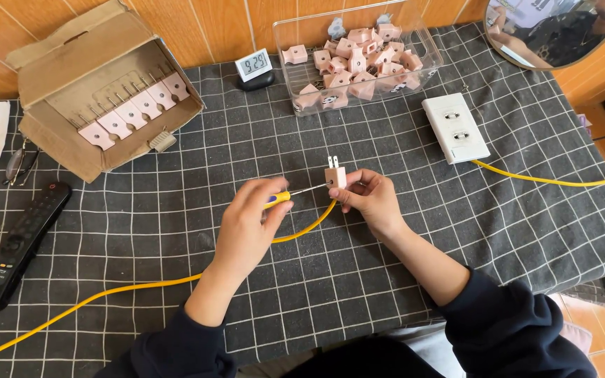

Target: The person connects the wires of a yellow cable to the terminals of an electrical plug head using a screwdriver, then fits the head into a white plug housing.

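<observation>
My left hand (250,224) grips a small screwdriver (295,194) with a yellow and blue handle; its shaft points right, and the tip touches a pink two-pin plug (335,175). My right hand (369,199) holds that plug upright, prongs up, over the middle of the table. A yellow cable (141,287) runs from under the plug, beneath my left hand and off to the lower left.
A clear box (421,42) of several pink plugs stands at the back. A cardboard box (71,66) with a row of plugs lies at the back left. A white socket strip (455,127) with a yellow cord, a small clock (253,66), a remote (15,245) and a mirror (561,31) lie around.
</observation>
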